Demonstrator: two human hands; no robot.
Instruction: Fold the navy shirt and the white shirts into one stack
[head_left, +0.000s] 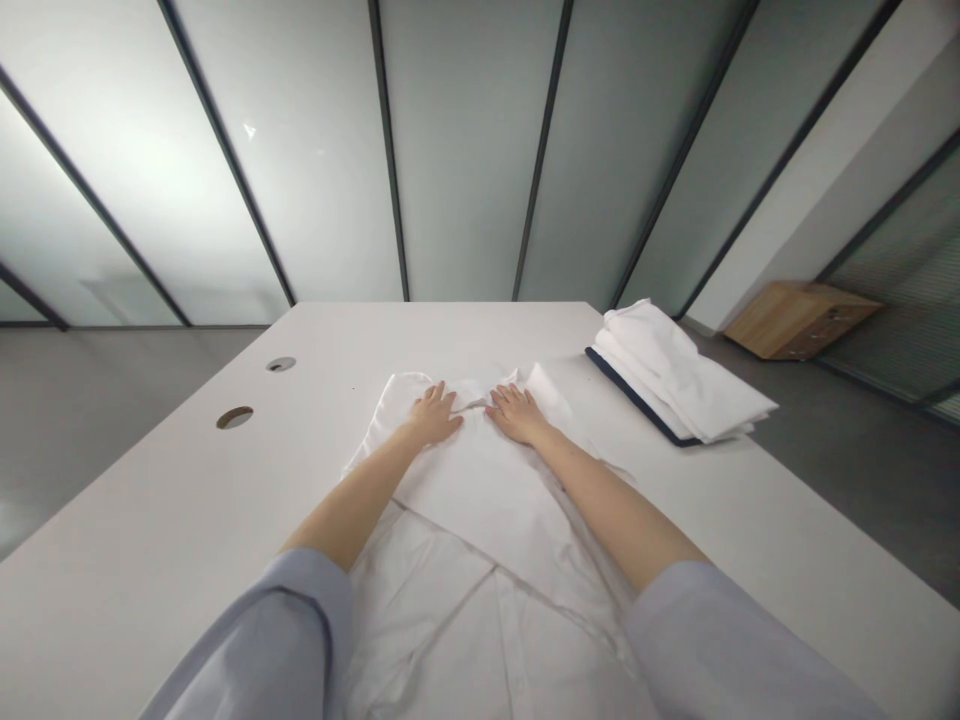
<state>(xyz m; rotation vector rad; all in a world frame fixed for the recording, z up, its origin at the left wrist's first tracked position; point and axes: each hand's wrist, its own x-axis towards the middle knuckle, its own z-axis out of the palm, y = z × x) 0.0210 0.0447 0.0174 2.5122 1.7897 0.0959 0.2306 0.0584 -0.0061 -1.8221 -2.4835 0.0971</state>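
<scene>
A white cloth garment lies spread and folded over on the white table, with creases running across its near part. My left hand rests flat on the far part of the cloth, and my right hand does the same close beside it. Neither hand grips anything, and the fingers of both are slightly spread. My light blue sleeves enter from the bottom of the view. They cover my forearms up to partway along.
A stack of folded white garments with dark navy trim lies on the table's far right. Two round cable holes are set in the table's left side. A wooden box stands on the grey floor beyond the right edge, before glass walls.
</scene>
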